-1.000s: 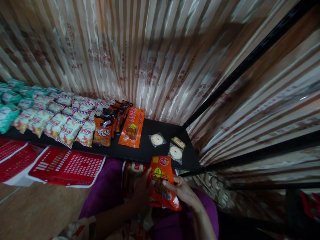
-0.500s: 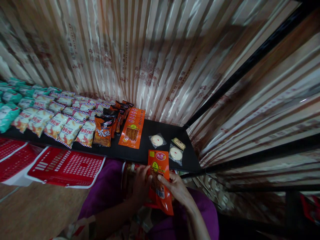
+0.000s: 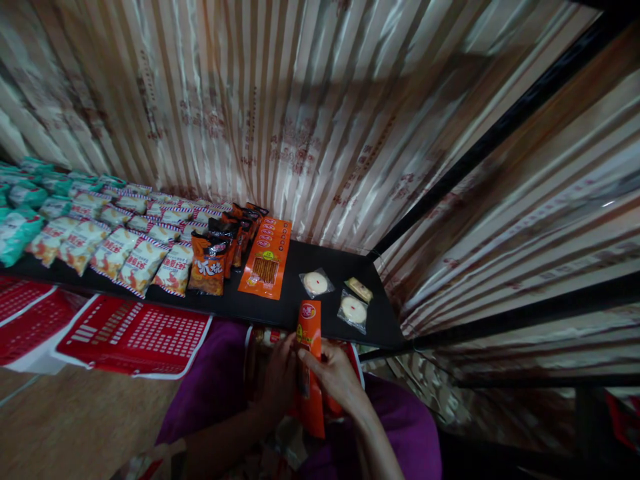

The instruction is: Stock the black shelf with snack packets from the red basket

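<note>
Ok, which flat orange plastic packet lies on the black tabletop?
The packet beside the orange-and-black bags; left hand and right hand hold the other packet.

On the orange-black bag (image 3: 207, 268), at 9 o'clock, there are 2 big white Chinese characters; the 2nd reads as 烧. On the white bag (image 3: 173, 269) beside it, red characters seem to end with 上虾. The held orange packet (image 3: 311, 332), at 6 o'clock, carries a round logo, too small for reading. The curtain (image 3: 325, 100) has blurred characters at 1 o'clock.
</note>
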{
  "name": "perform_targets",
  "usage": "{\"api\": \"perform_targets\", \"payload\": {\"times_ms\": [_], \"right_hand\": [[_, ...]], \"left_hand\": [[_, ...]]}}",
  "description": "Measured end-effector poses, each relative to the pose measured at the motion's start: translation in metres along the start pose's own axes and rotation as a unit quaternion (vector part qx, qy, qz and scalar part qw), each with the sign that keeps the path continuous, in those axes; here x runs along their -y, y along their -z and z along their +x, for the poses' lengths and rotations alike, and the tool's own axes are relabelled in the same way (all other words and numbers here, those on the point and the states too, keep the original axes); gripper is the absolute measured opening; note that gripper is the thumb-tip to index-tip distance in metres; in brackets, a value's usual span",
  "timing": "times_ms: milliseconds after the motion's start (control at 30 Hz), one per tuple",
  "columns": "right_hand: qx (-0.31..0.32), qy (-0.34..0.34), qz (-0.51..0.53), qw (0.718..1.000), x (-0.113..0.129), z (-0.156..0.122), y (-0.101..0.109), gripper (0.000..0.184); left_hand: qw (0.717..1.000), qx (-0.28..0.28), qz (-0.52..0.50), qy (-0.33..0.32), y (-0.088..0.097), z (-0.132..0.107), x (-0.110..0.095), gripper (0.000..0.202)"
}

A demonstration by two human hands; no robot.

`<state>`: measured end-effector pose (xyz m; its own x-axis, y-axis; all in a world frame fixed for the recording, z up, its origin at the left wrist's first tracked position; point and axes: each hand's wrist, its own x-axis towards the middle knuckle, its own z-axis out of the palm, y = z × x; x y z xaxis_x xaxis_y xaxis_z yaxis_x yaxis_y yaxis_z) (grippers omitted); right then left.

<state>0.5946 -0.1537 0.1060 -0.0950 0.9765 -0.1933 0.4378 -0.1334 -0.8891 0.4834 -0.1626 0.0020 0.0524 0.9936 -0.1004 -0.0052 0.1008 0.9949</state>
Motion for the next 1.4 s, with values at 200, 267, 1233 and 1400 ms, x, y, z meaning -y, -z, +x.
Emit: {"api": "perform_targets", "payload": {"times_ms": [200, 267, 1233, 1400], "right_hand": [[-0.007, -0.028, -0.042, 0.999, -0.003, -0.003, -0.009, 0.030], [-0.006, -0.037, -0.059, 0.998, -0.005, -0.004, -0.014, 0.028], [-0.120, -0.041, -0.098, 0.987, -0.012, -0.001, -0.058, 0.049], [-0.125, -0.018, -0.086, 0.988, -0.021, -0.001, -0.065, 0.051]], "left_hand": [[0.998, -0.007, -0.064, 0.018, 0.000, -0.005, 0.003, 0.049], [0.993, 0.008, -0.113, 0.021, 0.000, -0.009, -0.002, 0.050], [0.948, 0.009, -0.276, 0.158, 0.020, -0.002, 0.001, 0.054], [0.932, 0.004, -0.311, 0.189, 0.024, -0.003, -0.001, 0.051]]}}
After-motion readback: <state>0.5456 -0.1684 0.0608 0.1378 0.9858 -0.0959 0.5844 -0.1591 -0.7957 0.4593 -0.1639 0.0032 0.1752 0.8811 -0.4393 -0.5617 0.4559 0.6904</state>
